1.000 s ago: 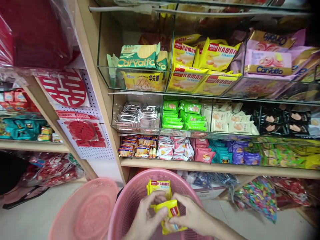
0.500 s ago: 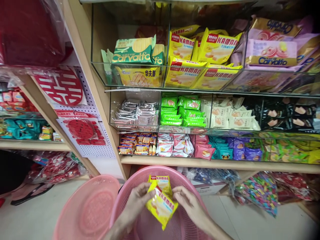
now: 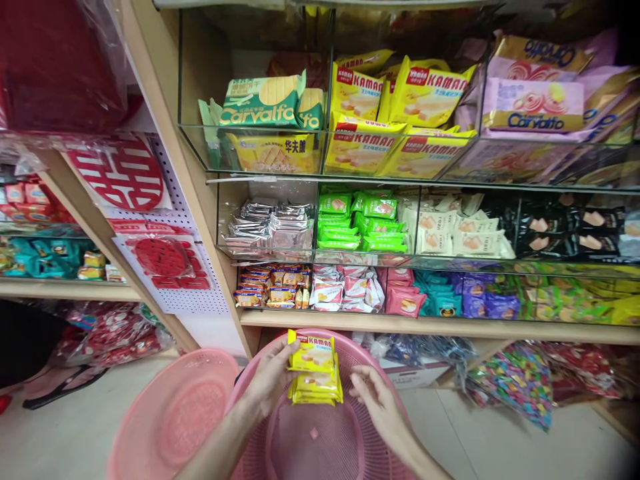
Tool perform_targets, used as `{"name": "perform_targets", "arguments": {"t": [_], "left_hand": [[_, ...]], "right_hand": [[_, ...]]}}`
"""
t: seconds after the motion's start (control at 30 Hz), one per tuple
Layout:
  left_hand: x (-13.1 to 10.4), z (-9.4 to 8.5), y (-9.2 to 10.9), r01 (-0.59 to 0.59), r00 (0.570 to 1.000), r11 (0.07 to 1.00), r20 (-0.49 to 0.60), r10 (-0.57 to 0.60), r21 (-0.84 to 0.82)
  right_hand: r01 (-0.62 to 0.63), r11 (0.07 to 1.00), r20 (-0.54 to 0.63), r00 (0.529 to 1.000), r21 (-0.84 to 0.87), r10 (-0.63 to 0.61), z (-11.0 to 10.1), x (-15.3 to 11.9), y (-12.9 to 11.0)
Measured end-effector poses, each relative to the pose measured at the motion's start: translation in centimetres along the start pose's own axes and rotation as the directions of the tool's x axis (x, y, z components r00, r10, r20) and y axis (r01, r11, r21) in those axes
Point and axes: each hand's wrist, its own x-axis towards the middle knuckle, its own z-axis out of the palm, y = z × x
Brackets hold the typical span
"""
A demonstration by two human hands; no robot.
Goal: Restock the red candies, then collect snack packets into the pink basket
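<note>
Over the pink basket (image 3: 367, 357), my left hand (image 3: 274, 377) grips a small stack of yellow KAMAN wafer packets (image 3: 315, 370) by their left edge. The packets overlap, with their printed fronts toward me, and the thumb lies near the top one's corner. To the right of the stack, my right hand (image 3: 375, 397) is open with its fingers curved and a small gap from the packets. Nothing shows in it. Below the stack, the bare mesh bottom of the basket is visible.
A second pink basket (image 3: 145, 407) stands at the left on the tiled floor. Ahead, a wooden shelf (image 3: 430, 327) carries clear bins of wrapped snacks, including more yellow KAMAN packets (image 3: 430, 90). Bagged candy (image 3: 520, 380) lies below right. A person's sandalled foot (image 3: 65, 383) is at far left.
The tilted front packet now lies lined up over the other packets in my left hand. My right hand has let go and sits slightly apart at the right.
</note>
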Motion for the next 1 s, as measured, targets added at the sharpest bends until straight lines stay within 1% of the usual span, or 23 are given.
{"name": "perform_targets", "arguments": {"t": [0.1, 0.27, 0.43, 0.53, 0.63, 0.77, 0.9, 1.0], "left_hand": [[0.1, 0.8, -0.8, 0.025, 0.999, 0.999, 0.019, -0.026, 0.024], [0.6, 1.0, -2.0, 0.04, 0.998, 0.999, -0.057, -0.038, 0.031], [1.1, 0.7, -2.5, 0.008, 0.996, 0.997, -0.087, -0.002, 0.072], [1.1, 0.4, -2.6, -0.047, 0.994, 0.991, -0.087, 0.059, 0.125], [1.1, 0.1, -2.4, -0.144, 0.985, 0.968, -0.066, 0.161, 0.207], [1.6, -0.7, -2.4, -0.24, 0.965, 0.909, -0.018, 0.261, 0.34], [2.1, -1.5, -2.7, -0.272, 0.961, 0.881, 0.056, 0.272, 0.387], [2.3, -1.8, -3.0, -0.267, 0.962, 0.848, 0.073, 0.264, 0.457]], "right_hand": [[-0.008, 1.0, -0.007, 1.0, -0.016, 0.008, 0.1, 0.0, 0.2], [0.0, 0.999, -0.023, 1.0, -0.052, -0.001, 0.2, -0.1, 0.3], [-0.019, 0.994, 0.005, 1.0, -0.104, 0.02, 0.3, -0.4, 0.4], [-0.009, 0.994, 0.021, 1.0, -0.111, 0.011, 0.5, -0.5, 0.3], [-0.008, 0.993, 0.048, 0.999, -0.116, 0.014, 0.7, -0.7, 0.3], [-0.018, 0.981, 0.086, 0.996, -0.192, 0.035, 0.8, -0.8, 0.4], [-0.01, 0.96, 0.104, 0.994, -0.279, 0.04, 0.8, -1.0, 0.5], [0.024, 0.946, 0.141, 0.99, -0.323, 0.023, 0.9, -1.1, 0.7]]}}
